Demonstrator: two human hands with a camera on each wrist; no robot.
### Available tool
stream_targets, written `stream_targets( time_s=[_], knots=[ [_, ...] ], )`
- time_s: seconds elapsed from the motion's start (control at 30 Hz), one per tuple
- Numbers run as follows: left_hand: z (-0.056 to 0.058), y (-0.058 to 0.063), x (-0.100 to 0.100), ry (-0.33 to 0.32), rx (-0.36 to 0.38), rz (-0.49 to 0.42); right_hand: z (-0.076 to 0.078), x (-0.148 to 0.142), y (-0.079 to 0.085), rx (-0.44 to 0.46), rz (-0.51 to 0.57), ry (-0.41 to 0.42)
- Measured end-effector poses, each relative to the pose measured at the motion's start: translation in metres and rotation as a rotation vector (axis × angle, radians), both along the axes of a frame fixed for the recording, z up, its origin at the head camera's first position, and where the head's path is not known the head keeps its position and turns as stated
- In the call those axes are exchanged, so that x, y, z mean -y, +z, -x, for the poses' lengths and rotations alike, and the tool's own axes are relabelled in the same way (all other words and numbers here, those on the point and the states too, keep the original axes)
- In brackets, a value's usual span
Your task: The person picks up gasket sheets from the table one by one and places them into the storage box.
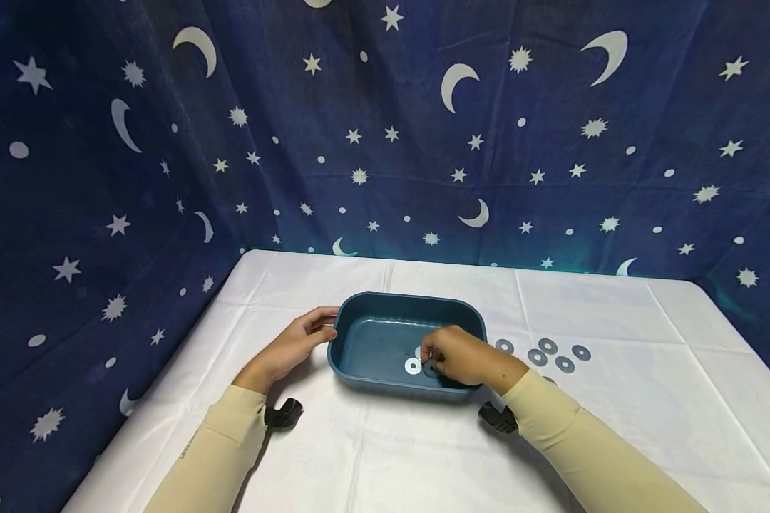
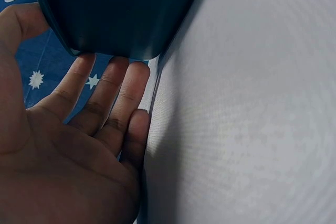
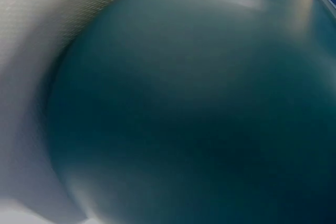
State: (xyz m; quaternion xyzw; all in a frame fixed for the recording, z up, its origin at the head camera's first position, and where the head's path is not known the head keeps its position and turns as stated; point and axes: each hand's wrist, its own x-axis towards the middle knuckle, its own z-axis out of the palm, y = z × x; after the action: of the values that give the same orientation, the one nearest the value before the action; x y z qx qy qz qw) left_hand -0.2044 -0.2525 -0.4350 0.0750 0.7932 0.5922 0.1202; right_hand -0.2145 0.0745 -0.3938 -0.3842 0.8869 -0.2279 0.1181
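Observation:
A dark teal rectangular bin (image 1: 375,342) sits on the table in the head view. My left hand (image 1: 298,345) touches its left end from outside; in the left wrist view the fingers (image 2: 107,90) are fairly straight, with their tips against the bin wall (image 2: 121,19). My right hand (image 1: 458,354) reaches over the right side into the bin and pinches a dark grey washer (image 1: 430,369) close to the floor. Beside it lies a shiny washer (image 1: 413,366), and another washer is partly hidden behind the right fingers. Mostly the bin's outer wall (image 3: 184,103) fills the right wrist view.
Several flat grey washers (image 1: 565,365) lie loose on the white tablecloth (image 1: 391,456) right of the bin, one partly covered by the right forearm. A dark blue curtain (image 1: 411,142) with moons and stars hangs behind and at the sides of the table.

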Motion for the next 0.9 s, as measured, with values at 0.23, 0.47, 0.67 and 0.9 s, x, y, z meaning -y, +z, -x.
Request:
stream_targets(
  time_s=[0.23, 0.47, 0.67, 0.9],
  knots=[
    [0.0002, 0.0002, -0.0005, 0.004, 0.006, -0.011, -0.0012, 0.0012, -0.0003, -0.008, -0.014, -0.023],
    [0.0005, -0.0005, -0.0002, 0.006, -0.001, -0.01, -0.0007, 0.001, -0.0009, -0.017, -0.01, -0.027],
    [0.0008, -0.0001, 0.0, 0.0, -0.002, -0.016, 0.0002, 0.002, -0.001, -0.011, -0.014, -0.055],
    [0.0001, 0.0003, 0.0003, -0.01, -0.005, -0.018, -0.0073, -0.0004, -0.0013, -0.053, 0.086, -0.117]
  ],
)
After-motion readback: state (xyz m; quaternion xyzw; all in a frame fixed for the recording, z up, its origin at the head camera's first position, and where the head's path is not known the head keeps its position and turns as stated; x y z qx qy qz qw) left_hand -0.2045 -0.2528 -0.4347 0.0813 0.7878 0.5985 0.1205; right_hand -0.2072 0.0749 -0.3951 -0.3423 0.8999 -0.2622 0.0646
